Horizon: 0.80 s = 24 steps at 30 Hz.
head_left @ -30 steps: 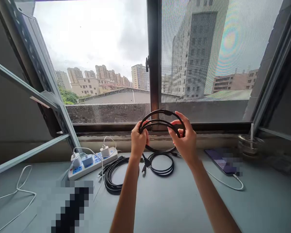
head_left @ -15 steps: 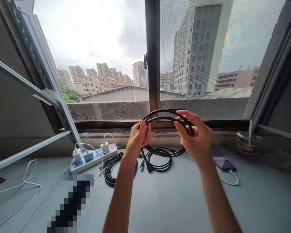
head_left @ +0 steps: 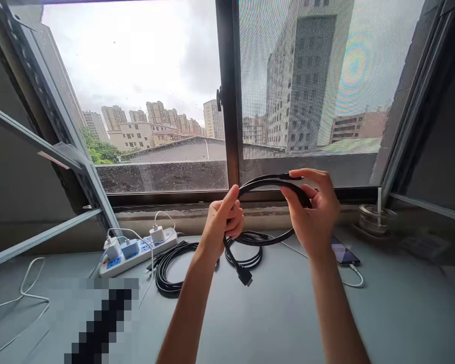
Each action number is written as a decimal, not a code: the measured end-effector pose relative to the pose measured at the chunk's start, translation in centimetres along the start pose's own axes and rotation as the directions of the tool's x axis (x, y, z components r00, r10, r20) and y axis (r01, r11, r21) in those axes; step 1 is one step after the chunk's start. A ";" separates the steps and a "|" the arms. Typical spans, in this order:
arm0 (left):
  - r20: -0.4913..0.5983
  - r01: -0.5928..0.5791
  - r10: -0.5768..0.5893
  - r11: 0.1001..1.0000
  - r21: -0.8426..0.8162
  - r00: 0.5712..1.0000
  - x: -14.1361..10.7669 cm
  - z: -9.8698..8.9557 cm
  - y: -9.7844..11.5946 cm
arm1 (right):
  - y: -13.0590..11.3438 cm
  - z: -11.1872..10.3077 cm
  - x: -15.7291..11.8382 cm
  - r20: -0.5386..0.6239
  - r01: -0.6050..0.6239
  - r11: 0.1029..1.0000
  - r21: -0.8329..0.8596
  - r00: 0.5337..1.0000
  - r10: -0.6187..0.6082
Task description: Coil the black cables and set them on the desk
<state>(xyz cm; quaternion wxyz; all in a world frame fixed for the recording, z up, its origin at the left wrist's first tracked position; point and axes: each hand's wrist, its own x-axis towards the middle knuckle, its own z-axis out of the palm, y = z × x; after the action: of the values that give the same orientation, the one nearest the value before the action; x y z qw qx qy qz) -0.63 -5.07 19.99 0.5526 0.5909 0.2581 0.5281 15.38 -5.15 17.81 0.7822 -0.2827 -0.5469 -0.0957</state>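
Observation:
A looped black cable point(head_left: 265, 241) is held up between both hands above the table. My left hand point(head_left: 226, 216) is closed round the left side of the loops, thumb on top. My right hand point(head_left: 315, 205) grips the right side, with its index finger on a thin black end at the top. One black plug point(head_left: 244, 276) hangs below my left hand. Behind, a coiled black cable point(head_left: 255, 262) lies on the table, and a larger black coil point(head_left: 165, 275) lies left of it, partly hidden by my left forearm.
A white power strip point(head_left: 136, 259) with plugged-in chargers stands at the left rear. A phone point(head_left: 343, 253) with a white cable and a lidded cup point(head_left: 373, 222) with a straw are at the right. Metal framing point(head_left: 87, 172) rises at the left, before the window.
The loops are drawn closer together in my hands. My right index finger has lifted with the thin cable end. The hanging plug has moved slightly down and right, and the view has shifted.

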 end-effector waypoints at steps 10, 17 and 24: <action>-0.124 -0.110 0.131 0.980 0.163 0.984 -0.4 -2.2 1.1 | 0.6 1.3 -0.4 0.271 -0.175 0.979 -0.100 0.942 0.196; -0.226 -0.225 0.243 0.969 0.104 0.943 0.2 -3.5 0.8 | -1.3 2.3 -1.1 0.077 -0.011 0.981 -0.192 0.997 0.026; -0.116 -0.328 0.333 0.943 0.061 0.936 -0.6 -3.6 1.1 | -4.9 0.8 -1.1 0.109 0.108 0.978 -0.179 0.990 -0.090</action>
<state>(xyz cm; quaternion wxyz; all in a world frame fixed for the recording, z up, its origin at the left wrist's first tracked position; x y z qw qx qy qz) -4.41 -4.51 20.24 0.4265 0.6029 0.1998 0.6440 12.11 -8.91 18.63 0.7185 -0.3309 -0.5875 -0.1706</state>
